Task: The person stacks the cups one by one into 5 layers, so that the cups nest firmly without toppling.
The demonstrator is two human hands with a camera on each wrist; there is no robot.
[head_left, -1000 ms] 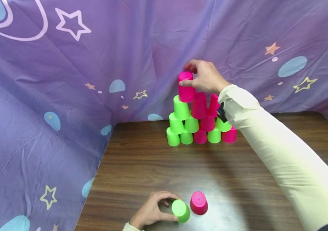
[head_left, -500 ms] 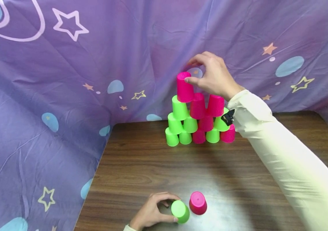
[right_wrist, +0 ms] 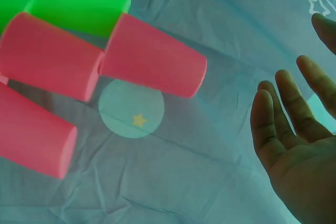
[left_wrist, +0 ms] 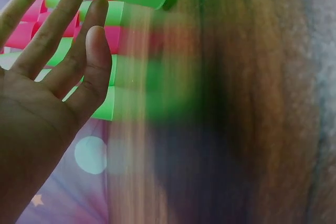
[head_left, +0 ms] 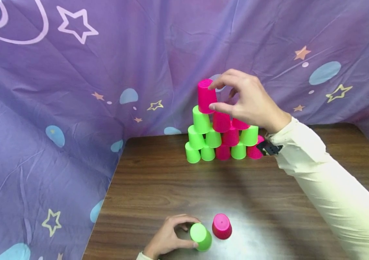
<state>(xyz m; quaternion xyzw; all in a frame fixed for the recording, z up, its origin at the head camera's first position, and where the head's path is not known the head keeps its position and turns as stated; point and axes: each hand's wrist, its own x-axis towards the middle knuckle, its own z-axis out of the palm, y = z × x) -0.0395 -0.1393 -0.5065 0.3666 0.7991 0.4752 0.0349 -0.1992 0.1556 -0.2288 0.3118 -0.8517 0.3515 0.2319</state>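
At the back of the table, green and pink cups stand upside down in a stacked wall. A single pink cup (head_left: 205, 96) tops its left side, across a green cup (head_left: 201, 121) and another pink one (head_left: 221, 122). My right hand (head_left: 252, 99) is just right of this top cup, fingers spread; a gap between them shows in the right wrist view. Near the front, my left hand (head_left: 168, 235) holds an upside-down green cup (head_left: 204, 239) between thumb and fingers. A pink cup (head_left: 222, 226) stands upside down just right of it.
The wooden table (head_left: 158, 191) carries everything. Close behind the stack hangs a purple curtain (head_left: 158, 61) with stars, which also runs down the left side. My right forearm sleeve (head_left: 330, 184) reaches across the table's right side.
My right hand has let go of the top pink cup and moved right, away from it. The cup stays on the stack. My left hand keeps holding the green cup.
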